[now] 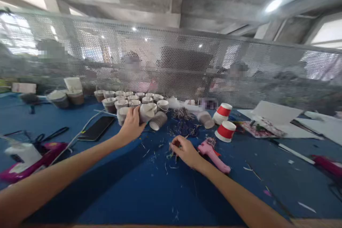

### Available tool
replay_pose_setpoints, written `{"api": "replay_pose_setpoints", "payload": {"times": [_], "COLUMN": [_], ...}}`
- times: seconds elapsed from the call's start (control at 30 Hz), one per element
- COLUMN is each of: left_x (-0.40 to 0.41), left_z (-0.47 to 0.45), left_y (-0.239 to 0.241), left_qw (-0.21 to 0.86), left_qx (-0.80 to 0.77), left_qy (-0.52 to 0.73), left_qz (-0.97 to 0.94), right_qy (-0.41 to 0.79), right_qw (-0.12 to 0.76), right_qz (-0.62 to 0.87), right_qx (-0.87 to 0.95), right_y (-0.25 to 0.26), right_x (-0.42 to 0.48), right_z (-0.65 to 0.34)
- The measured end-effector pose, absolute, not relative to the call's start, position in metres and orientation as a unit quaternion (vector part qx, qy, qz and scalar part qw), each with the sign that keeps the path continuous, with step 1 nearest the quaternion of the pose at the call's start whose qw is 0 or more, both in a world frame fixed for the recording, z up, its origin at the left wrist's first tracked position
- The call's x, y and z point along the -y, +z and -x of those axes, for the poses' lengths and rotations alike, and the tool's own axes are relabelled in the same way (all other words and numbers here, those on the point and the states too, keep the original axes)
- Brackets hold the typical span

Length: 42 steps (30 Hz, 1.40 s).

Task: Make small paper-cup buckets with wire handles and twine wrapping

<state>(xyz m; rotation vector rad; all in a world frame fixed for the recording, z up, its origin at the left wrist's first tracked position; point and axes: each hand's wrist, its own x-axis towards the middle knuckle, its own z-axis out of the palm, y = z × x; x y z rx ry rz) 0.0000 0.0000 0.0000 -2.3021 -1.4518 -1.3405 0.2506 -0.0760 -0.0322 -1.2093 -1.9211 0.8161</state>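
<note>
My left hand [132, 125] is stretching out over the blue table [149, 192] and curling around a small paper cup [146, 112] at the near edge of the cluster of cups [125, 100]; the fingers are wrapping its side, and I cannot tell where the thumb is sitting. My right hand [185, 152] is resting lower on the table, fingertips pinching a few thin dry strands [173, 148] out of the litter of scraps; the pink glue gun [213, 154] is lying just beside that wrist. I am judging the cup to be very light and thin-walled, easy to crush, so a loose grip round the wall is suiting it better than a hold on the rim; its neighbours are crowding close and a tipped cup [158, 120] is lying right beside it, so a nudge could be toppling them. The strands are looking brittle and wispy; a gentle fingertip pinch near their middle is what they are asking for.
</note>
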Motion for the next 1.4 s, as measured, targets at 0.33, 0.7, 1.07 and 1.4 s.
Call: {"api": "replay_pose_setpoints", "payload": {"times": [0.33, 0.7, 1.07, 1.4], "left_x": [0.000, 0.008, 0.039, -0.004], "left_z": [-0.022, -0.015, -0.030, 0.078], "left_y": [-0.045, -0.046, -0.026, -0.021], "left_qw": [-0.228, -0.302, -0.112, 0.284], "left_qx": [0.321, 0.300, 0.163, 0.372], "left_qy": [-0.561, -0.435, -0.277, -0.489], "left_qz": [0.728, 0.794, 0.940, 0.736], "right_qy": [0.306, 0.307, 0.338, 0.250], "right_qw": [0.369, 0.371, 0.455, 0.478], "right_qz": [0.453, 0.413, 0.368, 0.401], "right_qx": [0.751, 0.773, 0.737, 0.741], "right_y": [-0.021, -0.016, -0.036, -0.031], "right_x": [0.093, 0.101, 0.085, 0.083], "right_z": [-0.247, -0.242, -0.245, -0.252]}}
